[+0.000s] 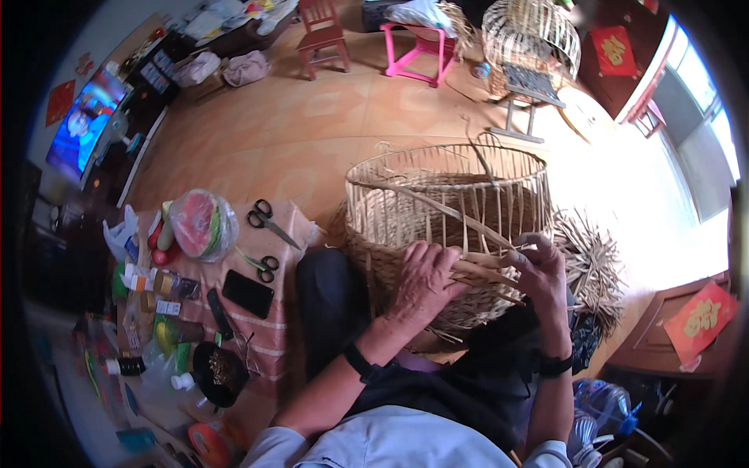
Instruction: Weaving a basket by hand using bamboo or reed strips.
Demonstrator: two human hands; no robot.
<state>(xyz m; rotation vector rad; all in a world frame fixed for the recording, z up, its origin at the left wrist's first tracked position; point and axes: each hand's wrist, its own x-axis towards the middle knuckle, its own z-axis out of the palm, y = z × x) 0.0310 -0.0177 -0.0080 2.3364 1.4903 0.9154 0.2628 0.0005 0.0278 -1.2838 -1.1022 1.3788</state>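
Note:
A large round basket (374, 222) of pale woven plant strips stands against my knees, its upper part an open frame of upright ribs below a hoop rim. On its near side my left hand (425, 285) presses down with fingers closed around flat strips (480, 269) at the weave. To the right, my right hand (540, 269) pinches the ends of those strips between thumb and fingers. One long strip slants from the far left of the frame down to my hands. Part of the near wall is hidden behind my hands.
At left, a cloth-covered table (289, 226) holds scissors (269, 222), a phone (248, 294), wrapped watermelon (201, 222) and a dark bowl (220, 374). A bundle of dry strips (589, 269) lies right of the basket. Farther off stand a red chair (322, 39), pink stool (421, 51) and wooden stool (524, 97).

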